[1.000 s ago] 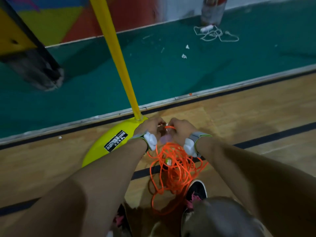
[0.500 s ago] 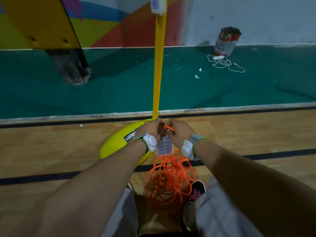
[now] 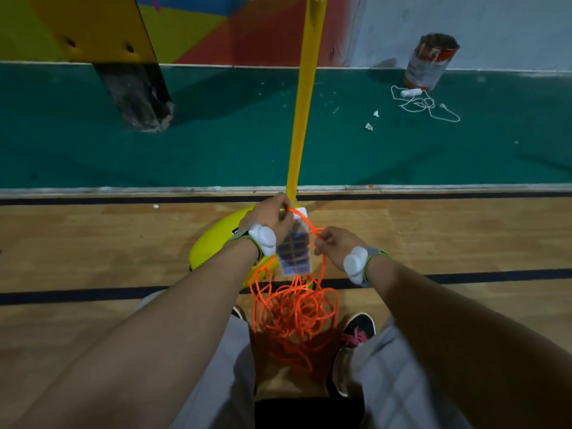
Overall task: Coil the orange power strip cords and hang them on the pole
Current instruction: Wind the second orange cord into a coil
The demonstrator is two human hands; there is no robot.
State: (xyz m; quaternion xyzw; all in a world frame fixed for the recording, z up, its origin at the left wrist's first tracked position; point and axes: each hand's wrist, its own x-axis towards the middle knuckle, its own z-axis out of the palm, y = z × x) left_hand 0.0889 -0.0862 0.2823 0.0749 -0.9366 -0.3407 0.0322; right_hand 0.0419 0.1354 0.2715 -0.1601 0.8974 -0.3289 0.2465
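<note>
left hand [image 3: 268,218]: the fingers are curled tight round the top of the orange cord [image 3: 294,311], right by the foot of the pole [image 3: 305,103].
right hand [image 3: 334,244]: the fingers and thumb pinch the same cord, a bit lower and to the right of the left hand.
orange cord: a short loop runs from one hand to the other. the rest hangs down in a messy bunch between the knees. i cannot tell if the bottom touches the floor.
power strip [image 3: 294,253]: a pale block with dark blue squares. it hangs between the two hands, close to the left wrist.
pole: yellow and upright, just behind the hands. it goes up out of the top of the view.
base [image 3: 216,239]: yellow and round, on the wood floor [image 3: 93,243], partly hidden by the left arm.
wrist bands [image 3: 263,238]: a white lump sits on each wrist.
green floor [image 3: 216,144]: it starts past the wood floor.
can [image 3: 431,65]: it stands far off by the wall, with a white cord [image 3: 424,103] lying in front of it.
shoe [image 3: 356,332]: black with pink laces, under the right arm.
</note>
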